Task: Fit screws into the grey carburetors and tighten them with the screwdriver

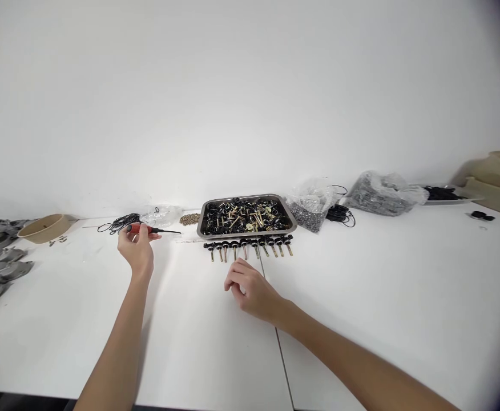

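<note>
My left hand (136, 251) is closed around the red handle of a screwdriver (147, 229), its dark shaft pointing right. Just in front of the row of small black parts with brass-coloured stems (244, 244) is my right hand (250, 288). Its fingers are curled in, and whatever they hold, if anything, is hidden. Directly behind that row, a metal tray (295, 225) is heaped with similar loose black and brass-coloured parts. Small brass-coloured pieces (190, 219) lie piled left of the tray.
At the left are grey metal parts (1, 265), a tan container (47, 229) and black cords (124, 221). Right of the tray stand two clear bags of small parts (312, 208) (382, 194), more black cord (339, 214) and tan boxes (494, 185). A white wall rises behind.
</note>
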Available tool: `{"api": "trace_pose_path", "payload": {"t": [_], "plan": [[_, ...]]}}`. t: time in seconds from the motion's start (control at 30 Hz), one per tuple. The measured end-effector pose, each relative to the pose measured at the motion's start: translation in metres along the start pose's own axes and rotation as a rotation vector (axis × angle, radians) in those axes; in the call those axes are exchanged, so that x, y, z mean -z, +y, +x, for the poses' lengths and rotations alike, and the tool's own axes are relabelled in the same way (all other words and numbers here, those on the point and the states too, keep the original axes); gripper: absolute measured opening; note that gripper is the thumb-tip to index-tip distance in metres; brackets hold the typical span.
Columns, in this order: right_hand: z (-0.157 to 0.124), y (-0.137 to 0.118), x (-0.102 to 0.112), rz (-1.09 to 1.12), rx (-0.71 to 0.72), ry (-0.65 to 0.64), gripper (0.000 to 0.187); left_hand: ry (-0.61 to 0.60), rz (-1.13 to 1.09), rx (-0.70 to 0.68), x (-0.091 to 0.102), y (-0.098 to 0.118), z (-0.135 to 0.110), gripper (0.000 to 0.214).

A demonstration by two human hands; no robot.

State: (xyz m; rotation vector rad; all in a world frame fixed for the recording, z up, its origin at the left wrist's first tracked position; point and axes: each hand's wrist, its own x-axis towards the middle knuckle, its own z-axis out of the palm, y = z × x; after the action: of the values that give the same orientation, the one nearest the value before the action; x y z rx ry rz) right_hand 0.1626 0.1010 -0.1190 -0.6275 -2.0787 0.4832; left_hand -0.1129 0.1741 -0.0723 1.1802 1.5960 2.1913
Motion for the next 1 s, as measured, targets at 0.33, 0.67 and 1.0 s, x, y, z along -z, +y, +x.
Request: {"api": "trace_pose_path", "payload": {"t": [0.33,0.67,1.0], "plan": [[-0.002,0.003,-0.003,-0.026,-0.012,-0.049,0.027,-0.002,-0.007,0.001,0.001,0.013,-0.002,0.025],[-0.003,0.006,-0.003,-0.023,-0.025,-0.078,0.027,-0.033,-0.113,0.104,-0.003,0.011,-0.002,0.024],[0.005,0.019,0.016,-0.056,-0.075,0.11,0.032,-0.312,-0.288,0.351,-0.012,0.022,-0.018,0.024]]}}
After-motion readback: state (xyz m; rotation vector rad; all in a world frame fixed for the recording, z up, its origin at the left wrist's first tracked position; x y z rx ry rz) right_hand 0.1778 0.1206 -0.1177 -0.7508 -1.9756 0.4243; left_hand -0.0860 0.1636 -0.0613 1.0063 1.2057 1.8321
